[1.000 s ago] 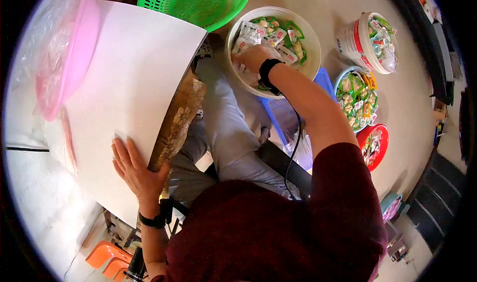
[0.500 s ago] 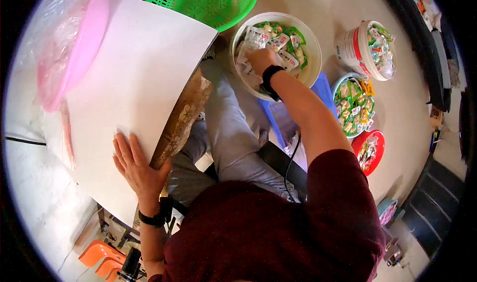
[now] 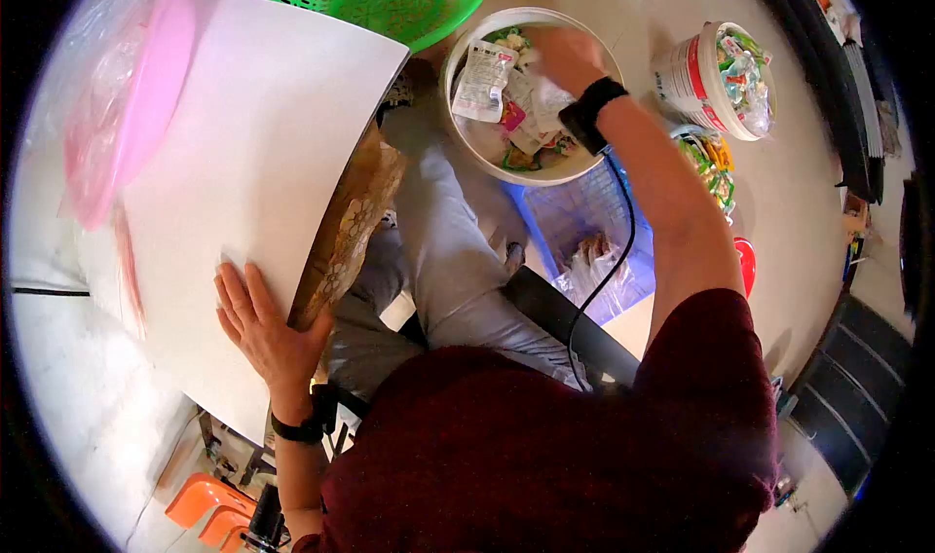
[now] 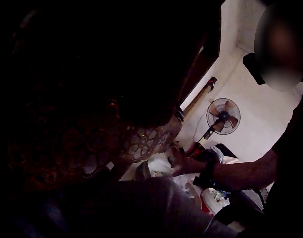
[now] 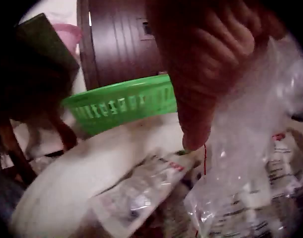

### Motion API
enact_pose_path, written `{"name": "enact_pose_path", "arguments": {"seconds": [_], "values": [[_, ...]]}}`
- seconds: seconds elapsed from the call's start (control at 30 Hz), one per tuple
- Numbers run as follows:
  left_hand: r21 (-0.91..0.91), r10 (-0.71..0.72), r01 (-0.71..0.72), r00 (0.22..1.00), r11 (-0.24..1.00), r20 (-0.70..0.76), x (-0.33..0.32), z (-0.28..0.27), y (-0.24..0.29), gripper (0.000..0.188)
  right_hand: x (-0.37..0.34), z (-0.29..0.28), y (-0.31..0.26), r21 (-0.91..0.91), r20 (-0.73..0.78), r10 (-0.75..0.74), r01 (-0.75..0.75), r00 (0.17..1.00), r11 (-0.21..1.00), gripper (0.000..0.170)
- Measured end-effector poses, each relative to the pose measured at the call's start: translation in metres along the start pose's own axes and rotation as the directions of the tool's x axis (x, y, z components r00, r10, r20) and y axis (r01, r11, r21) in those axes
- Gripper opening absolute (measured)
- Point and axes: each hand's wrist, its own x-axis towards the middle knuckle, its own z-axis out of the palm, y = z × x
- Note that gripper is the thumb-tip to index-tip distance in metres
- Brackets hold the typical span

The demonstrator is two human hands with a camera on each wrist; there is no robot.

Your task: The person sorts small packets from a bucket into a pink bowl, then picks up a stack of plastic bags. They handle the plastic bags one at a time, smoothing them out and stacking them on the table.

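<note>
My left hand (image 3: 258,324) rests flat on the white tabletop (image 3: 224,134), fingers spread and thumb over its edge. My right hand (image 3: 568,58), blurred in the head view, is inside the white bucket (image 3: 472,139) toward its far right side. In the right wrist view its fingers grip a clear plastic bag (image 5: 240,148), which hangs down over printed packets. Inside the bucket lie white printed packets (image 3: 485,81) and some green ones. The left wrist view is dark and hides the left hand; it shows the patterned cloth (image 4: 141,144) under the table.
Beyond the bucket's left side stands a green basket (image 3: 390,13). A pink basin (image 3: 146,115) with clear plastic is on the table. Right of the bucket are another packet-filled bucket (image 3: 690,81) and a red bowl (image 3: 746,266). A blue crate (image 3: 545,212) sits nearer, crossed by a black cable (image 3: 609,280).
My right hand has moved from the bucket's left part to its far right and now holds clear plastic. Packets in the bucket have shifted. My left hand has stayed on the tabletop.
</note>
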Motion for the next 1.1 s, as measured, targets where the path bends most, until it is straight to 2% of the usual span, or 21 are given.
{"name": "enact_pose_path", "arguments": {"seconds": [0.03,0.07,0.1,0.17,0.27,0.33,0.4,0.43,0.5,0.6,0.7,0.73,0.77,0.83,0.9,0.93,1.03,1.07,1.1], "values": [[-0.002,0.004,-0.004,1.000,1.000,-0.012,0.000,0.001,0.000,0.098,0.003,0.010,-0.014,-0.004,0.004,-0.103,0.103,0.995,0.995,0.050],[-0.003,-0.004,0.004,1.000,1.000,0.001,0.000,0.001,-0.001,0.098,0.002,0.022,-0.027,0.155,0.091,-0.265,0.249,0.960,0.956,0.053],[-0.002,-0.012,0.012,1.000,1.000,0.013,0.000,0.000,0.000,0.099,-0.001,0.034,-0.041,0.320,0.147,-0.429,0.368,0.891,0.873,0.056],[0.001,-0.020,0.020,0.999,1.000,0.028,0.000,0.000,-0.001,0.099,-0.006,0.054,-0.066,0.373,0.292,-0.516,0.401,0.806,0.837,0.054],[0.005,-0.017,0.017,0.999,1.000,0.042,-0.001,0.000,-0.003,0.099,0.000,0.067,-0.084,0.338,0.472,-0.393,0.249,0.789,0.907,0.069],[-0.003,-0.016,0.016,0.999,1.000,0.044,0.000,0.001,-0.002,0.100,-0.010,0.046,-0.103,0.241,0.491,-0.275,0.175,0.827,0.955,0.063],[-0.017,0.000,0.001,0.999,1.000,0.037,0.000,0.001,-0.004,0.101,0.006,0.117,-0.102,0.252,0.382,-0.094,-0.006,0.919,0.968,0.044],[-0.023,0.007,-0.006,0.999,1.000,0.034,-0.001,0.001,-0.006,0.102,0.009,0.125,-0.107,0.276,0.320,-0.002,-0.092,0.947,0.957,0.037],[-0.018,0.012,-0.012,1.000,1.000,0.025,-0.002,0.003,-0.007,0.102,0.010,0.109,-0.098,0.163,0.368,-0.167,0.114,0.915,0.980,0.031],[-0.019,0.015,-0.015,1.000,1.000,0.014,-0.002,0.002,-0.006,0.103,0.003,0.093,-0.091,-0.004,0.251,-0.331,0.343,0.909,0.939,0.021],[-0.013,0.008,-0.008,1.000,1.000,0.013,-0.002,0.002,-0.006,0.101,0.003,0.083,-0.069,-0.122,0.315,-0.390,0.445,0.865,0.887,0.015],[-0.012,0.004,-0.004,1.000,1.000,0.013,-0.003,0.002,-0.006,0.100,0.001,0.081,-0.054,-0.068,0.150,-0.493,0.506,0.857,0.860,0.014],[-0.003,0.003,-0.003,1.000,1.000,0.013,-0.003,0.002,-0.006,0.100,0.001,0.078,-0.041,-0.059,0.127,-0.356,0.365,0.926,0.929,0.016],[0.011,0.001,-0.001,1.000,1.000,0.010,-0.002,0.002,-0.004,0.100,-0.011,0.038,-0.023,-0.061,0.090,-0.275,0.281,0.957,0.958,0.016],[0.003,0.013,-0.013,1.000,1.000,-0.007,-0.004,0.004,-0.007,0.100,-0.012,0.028,0.003,-0.039,0.168,-0.231,0.241,0.958,0.970,0.023],[0.001,0.018,-0.018,1.000,1.000,-0.018,-0.004,0.005,-0.007,0.100,-0.020,0.023,0.013,0.043,0.074,-0.254,0.251,0.964,0.967,0.020],[-0.002,0.005,-0.005,1.000,1.000,0.008,-0.002,0.002,-0.004,0.103,-0.033,0.011,0.022,0.077,-0.075,-0.184,0.190,0.980,0.979,0.010],[-0.002,0.010,-0.010,1.000,1.000,0.010,-0.002,0.002,-0.004,0.103,-0.037,0.004,0.021,0.069,-0.032,-0.180,0.182,0.983,0.981,0.013],[-0.001,0.013,-0.013,1.000,1.000,0.011,-0.002,0.002,-0.004,0.103,-0.040,0.006,0.018,0.008,-0.114,-0.232,0.235,0.966,0.972,0.014]]}}
